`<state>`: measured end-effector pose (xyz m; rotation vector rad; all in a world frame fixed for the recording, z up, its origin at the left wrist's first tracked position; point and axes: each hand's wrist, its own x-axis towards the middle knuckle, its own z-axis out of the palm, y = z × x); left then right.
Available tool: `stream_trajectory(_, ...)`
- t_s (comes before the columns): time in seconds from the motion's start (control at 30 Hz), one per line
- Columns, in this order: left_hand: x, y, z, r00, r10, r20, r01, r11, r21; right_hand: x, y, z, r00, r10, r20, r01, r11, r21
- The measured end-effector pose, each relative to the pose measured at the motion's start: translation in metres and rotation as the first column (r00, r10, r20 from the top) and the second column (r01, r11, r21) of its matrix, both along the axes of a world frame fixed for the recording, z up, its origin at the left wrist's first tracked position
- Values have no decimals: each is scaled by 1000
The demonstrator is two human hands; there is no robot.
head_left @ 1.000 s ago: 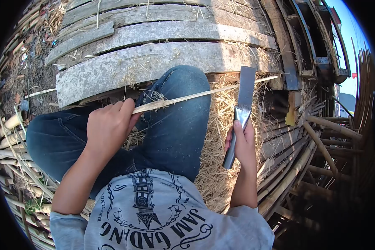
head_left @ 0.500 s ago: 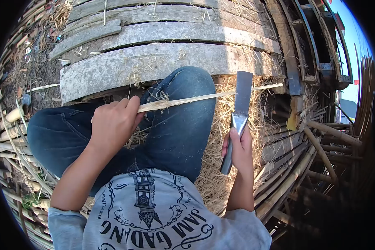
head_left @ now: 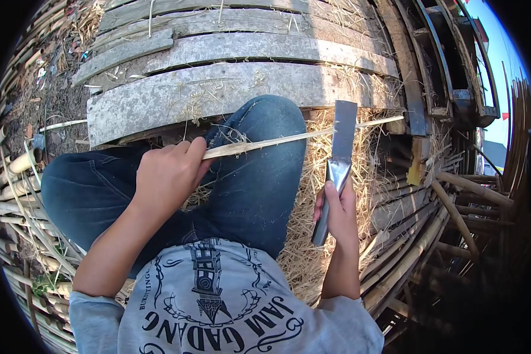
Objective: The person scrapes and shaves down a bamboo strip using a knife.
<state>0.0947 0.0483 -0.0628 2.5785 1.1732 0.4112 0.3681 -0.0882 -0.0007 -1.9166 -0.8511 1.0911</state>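
Observation:
My left hand (head_left: 170, 171) is closed around the near end of a long, pale bamboo strip (head_left: 277, 140). The strip runs to the right across my raised knee and passes behind the blade of a machete-like knife (head_left: 343, 133). Its thin tip shows beyond the blade. My right hand (head_left: 339, 209) grips the knife's grey metal handle, with the broad, square-ended blade pointing away from me. A tuft of fine shavings clings to the strip near my left hand. The blade overlaps the strip; whether they touch I cannot tell.
Weathered planks (head_left: 177, 88) lie in front of my crossed legs. Pale shavings (head_left: 310, 236) are heaped to the right of my knee. Bamboo poles (head_left: 404, 251) lie at the right, and more bamboo (head_left: 17, 203) is at the left. Wooden framing (head_left: 436, 59) stands at the upper right.
My left hand has shifted slightly to the right, sliding the strip a little rightward past the blade. The knife and my right hand stay almost in place.

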Motion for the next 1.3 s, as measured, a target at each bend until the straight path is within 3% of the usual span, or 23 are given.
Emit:
stream_trajectory(0.07,-3,0,-5,999,13,40,-13,1000,-9,8,-1,15,993,21,-113,-22,1000,-7)
stream_trajectory(0.13,0,-1,-5,999,-2,47,4,999,-34,11,4,5,980,-200,-8,198,964,178)
stream_trajectory(0.2,3,-4,-4,999,-6,51,9,998,-55,-13,10,-4,950,-311,-36,313,940,133)
stream_trajectory(0.27,-2,-1,0,999,15,28,-14,999,-46,-17,-1,7,996,86,-8,-86,995,-42)
stream_trajectory(0.37,-3,-2,-9,996,-2,85,8,998,-61,3,-2,9,991,-70,-116,75,996,42)
stream_trajectory(0.4,-2,-5,-8,996,0,89,6,997,-75,-5,1,-2,958,-277,-69,285,945,158)
stream_trajectory(0.47,0,-3,0,999,-6,50,10,996,-89,-19,2,-7,986,-157,-63,162,983,86)
stream_trajectory(0.5,-1,-1,-1,999,-3,45,7,997,-83,-24,-3,-2,997,35,-72,-35,999,-2)
stream_trajectory(0.6,-4,2,-7,998,1,59,3,997,-78,-12,-5,9,988,37,-150,-41,999,-21)
stream_trajectory(0.67,2,-5,-5,997,-11,81,21,992,-126,-16,2,-11,969,-243,-34,245,956,159)
stream_trajectory(0.77,0,-3,3,998,-2,66,10,992,-124,-29,-8,-12,995,102,-3,-102,995,0)
stream_trajectory(0.87,0,-5,-10,994,-1,105,14,993,-118,-19,-7,2,993,84,-80,-87,996,-31)
stream_trajectory(0.93,3,-7,-7,996,-2,94,15,990,-141,-28,3,-9,973,-228,-31,230,959,165)
stream_trajectory(1.0,2,-6,-5,998,1,66,8,990,-141,-39,0,-12,993,-105,-60,110,989,94)
stream_trajectory(1.07,-1,-4,-9,996,-8,86,20,990,-138,-48,-9,-7,985,141,-94,-144,989,-28)
stream_trajectory(1.13,1,-4,-7,996,-12,90,25,988,-152,-37,-7,1,989,42,-142,-43,999,-6)
stream_trajectory(1.2,3,-10,-7,995,3,97,15,983,-184,-39,0,-9,959,-220,-181,254,947,195)
stream_trajectory(1.27,2,-5,-4,999,-6,49,16,977,-211,-47,-2,-15,963,-240,-124,261,943,206)
stream_trajectory(1.3,1,-4,-5,999,-6,46,16,979,-203,-47,-8,-10,997,-16,-71,20,998,57)
